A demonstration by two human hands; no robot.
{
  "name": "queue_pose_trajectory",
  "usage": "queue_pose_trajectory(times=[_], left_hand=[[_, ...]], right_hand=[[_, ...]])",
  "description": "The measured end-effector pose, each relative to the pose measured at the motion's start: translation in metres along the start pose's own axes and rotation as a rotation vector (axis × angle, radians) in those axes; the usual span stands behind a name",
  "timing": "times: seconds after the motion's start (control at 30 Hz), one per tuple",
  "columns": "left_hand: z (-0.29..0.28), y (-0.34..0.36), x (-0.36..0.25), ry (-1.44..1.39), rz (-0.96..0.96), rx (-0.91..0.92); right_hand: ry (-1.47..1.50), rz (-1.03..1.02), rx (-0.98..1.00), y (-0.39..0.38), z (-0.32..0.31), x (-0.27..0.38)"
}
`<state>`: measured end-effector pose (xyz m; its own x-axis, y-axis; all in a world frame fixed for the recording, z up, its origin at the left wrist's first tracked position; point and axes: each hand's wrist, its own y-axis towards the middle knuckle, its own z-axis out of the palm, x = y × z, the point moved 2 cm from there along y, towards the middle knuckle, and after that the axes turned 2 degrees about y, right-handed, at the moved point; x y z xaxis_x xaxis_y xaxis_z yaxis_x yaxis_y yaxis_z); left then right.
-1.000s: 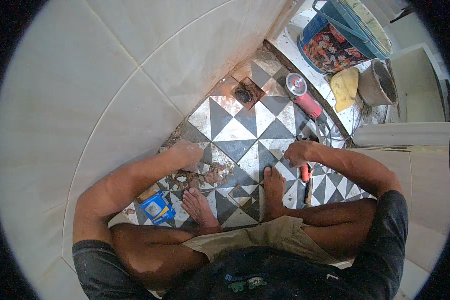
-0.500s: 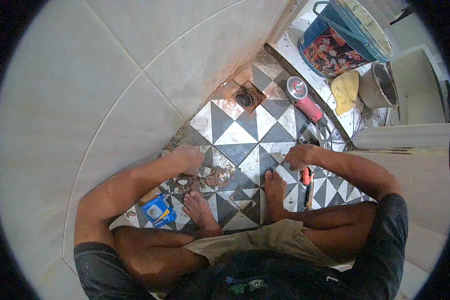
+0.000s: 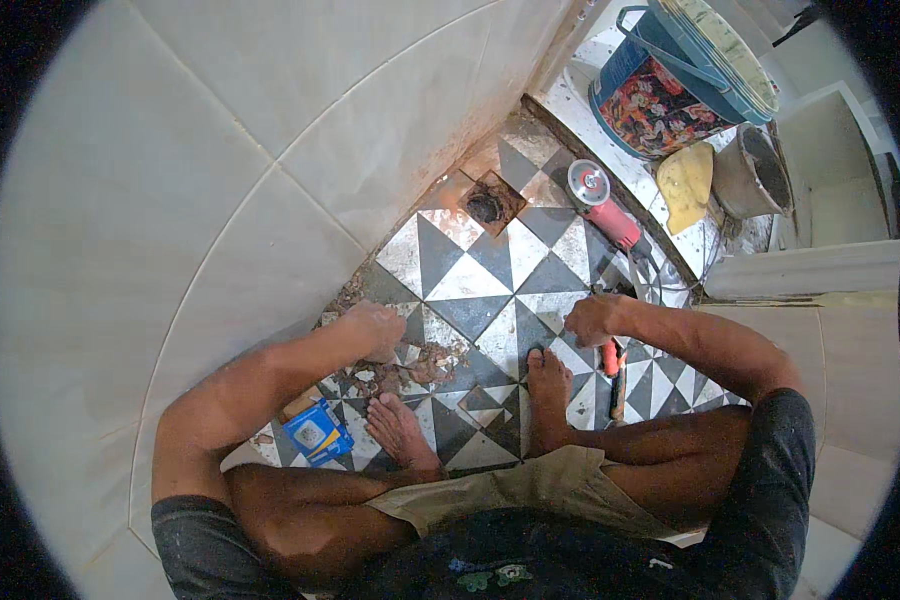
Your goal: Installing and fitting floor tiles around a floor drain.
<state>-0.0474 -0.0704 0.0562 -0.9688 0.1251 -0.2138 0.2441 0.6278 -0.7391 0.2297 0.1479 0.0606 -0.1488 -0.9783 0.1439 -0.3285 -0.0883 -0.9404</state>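
My left hand (image 3: 374,328) is closed, low over broken mortar rubble (image 3: 425,366) beside the wall. Whatever its fingers may hold is hidden. My right hand (image 3: 594,320) is curled over the checkered tile floor (image 3: 465,275), and what it may grip cannot be made out. Just below that hand lies a red-handled tool (image 3: 609,358), with a longer brown-handled tool (image 3: 619,395) next to it; their heads are not clearly visible. Near my left forearm, a blue and yellow packet (image 3: 317,434) rests on the floor.
A square drain hole (image 3: 486,205) opens beside the wall. An angle grinder (image 3: 605,207) with its cable lies by the raised ledge. On that ledge are a blue bucket (image 3: 660,95), a yellow sponge-like piece (image 3: 685,185) and a dirty pot (image 3: 752,175). My bare feet stand on the tiles.
The view has shifted slightly. My left hand sits slightly lower in the picture, and my right hand has barely moved. The tools and the packet remain where they lay.
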Motion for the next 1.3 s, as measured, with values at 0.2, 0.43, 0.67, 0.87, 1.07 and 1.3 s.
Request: queue_pose_trajectory(times=[0.2,0.43,0.67,0.87,1.07,1.3], left_hand=[[0.002,0.003,0.007,-0.023,-0.031,0.005],[0.019,-0.005,0.021,-0.066,0.119,-0.286],[0.025,-0.008,0.012,-0.118,0.060,-0.260],[0.023,0.003,0.012,-0.140,0.065,-0.328],[0.030,0.003,0.019,-0.216,0.005,-0.339],[0.004,0.025,-0.001,-0.455,0.081,-0.329]], right_hand=[[0.018,0.003,-0.043,-0.014,-0.012,0.001],[0.071,-0.085,-0.258,-0.041,-0.014,0.007],[0.214,-0.226,-0.264,-0.066,0.051,0.018],[0.545,-0.275,0.081,-0.010,0.066,0.026],[0.627,-0.582,-0.093,0.069,0.115,0.036],[0.532,-0.811,-0.332,0.068,0.061,0.009]])
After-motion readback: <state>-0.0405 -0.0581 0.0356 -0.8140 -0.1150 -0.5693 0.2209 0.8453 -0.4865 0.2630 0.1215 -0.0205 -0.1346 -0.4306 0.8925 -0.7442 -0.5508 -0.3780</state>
